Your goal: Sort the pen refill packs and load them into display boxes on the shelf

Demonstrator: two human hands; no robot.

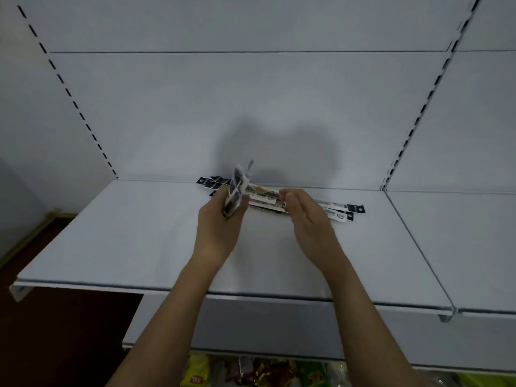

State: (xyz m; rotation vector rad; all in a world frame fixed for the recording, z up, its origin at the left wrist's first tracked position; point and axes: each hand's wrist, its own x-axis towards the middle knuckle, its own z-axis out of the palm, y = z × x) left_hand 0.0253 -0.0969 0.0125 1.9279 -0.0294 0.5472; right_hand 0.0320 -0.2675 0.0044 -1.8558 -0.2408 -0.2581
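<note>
- Shelf [111, 241]: white metal, with a white back panel [251, 107] behind it and slotted uprights at either side.
- Pile of refill packs [268, 201]: lies flat at the rear of the shelf, near the back panel, just past both hands at their 12 o'clock. The long narrow packs run roughly 9 to 3 o'clock. Dark header tabs show at the 9 o'clock end [212, 182] and at the 3 o'clock end [353, 211].
- Left hand [220, 224]: fingers curled round a small bundle of packs [236, 195], thumb pressed against its near side. The bundle stands nearly upright, lifted off the shelf, its top tilted slightly toward 1 o'clock. Count of packs in the bundle: cannot tell, blurred.
- Right hand [307, 219]: at 3 o'clock of the left hand, well apart from it. Palm faces the left hand, fingers loosely bent, holding nothing. Its fingertips [287, 198] are over the pile; contact with the packs cannot be told.
- Lower shelf, 6 o'clock edge of view: coloured snack packets [251, 371].
</note>
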